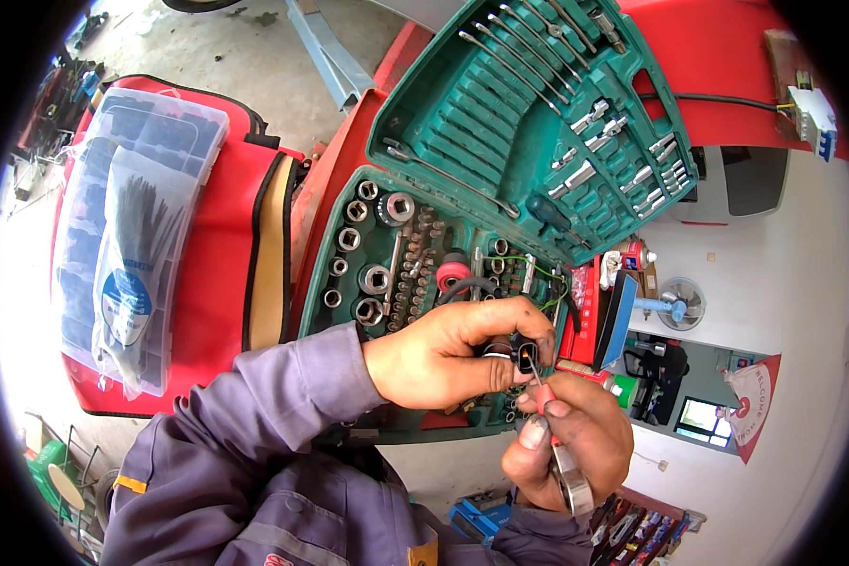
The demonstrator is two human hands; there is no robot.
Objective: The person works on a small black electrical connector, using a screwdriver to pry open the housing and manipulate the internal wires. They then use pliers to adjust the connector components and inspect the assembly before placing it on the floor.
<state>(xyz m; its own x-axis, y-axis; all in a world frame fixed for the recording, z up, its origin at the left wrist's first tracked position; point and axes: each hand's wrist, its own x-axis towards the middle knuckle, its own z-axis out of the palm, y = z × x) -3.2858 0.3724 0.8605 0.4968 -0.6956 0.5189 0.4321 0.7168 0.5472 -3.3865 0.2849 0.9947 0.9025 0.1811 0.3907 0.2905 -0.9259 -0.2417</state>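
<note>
A small black plug [525, 353] is pinched in the left hand [443, 354], and a thin red tool [545, 396] is pinched in the right hand [585, 434], with its tip held at the plug's open end. Both are held over the near side of an open green case [472, 113] of sockets [349, 239]. To the left, a clear box [181, 141] is laid on a red bag [219, 264].

Your left hand [448, 354] holds a small black part [525, 353]. Your right hand [585, 434] points a thin red tool [545, 396] at it. Below, a green toolbox [524, 168] lies open, with shiny metal sockets [349, 239] inside.
</note>
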